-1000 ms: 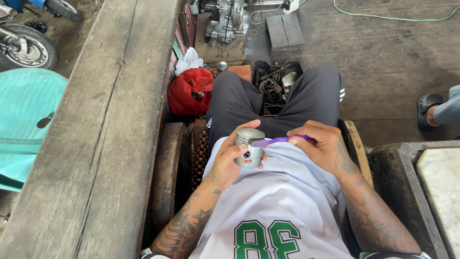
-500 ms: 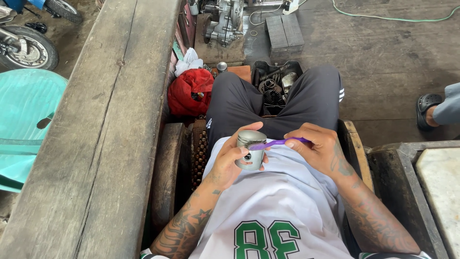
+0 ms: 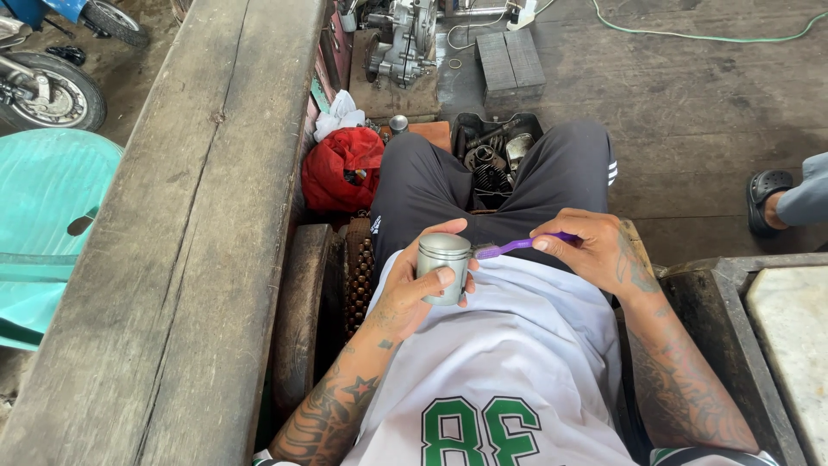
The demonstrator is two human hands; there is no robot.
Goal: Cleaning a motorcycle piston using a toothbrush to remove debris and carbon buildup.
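My left hand (image 3: pixel 407 289) grips a small silver metal cylinder, a piston (image 3: pixel 444 266), upright over my lap. My right hand (image 3: pixel 599 253) pinches a purple toothbrush (image 3: pixel 515 247) whose head touches the right side of the piston near its top. I sit with both legs in dark trousers and wear a white jersey with green digits.
A thick wooden beam (image 3: pixel 198 242) runs along my left. A red bag (image 3: pixel 343 168), a black tray of metal parts (image 3: pixel 493 155) and an engine block (image 3: pixel 405 39) lie ahead. A teal plastic chair (image 3: pixel 43 216), a motorbike wheel (image 3: pixel 47 91) and another person's sandalled foot (image 3: pixel 768 194) are at the edges.
The brush has slid a little along the piston's side. Both hands stay in nearly the same place over my lap.
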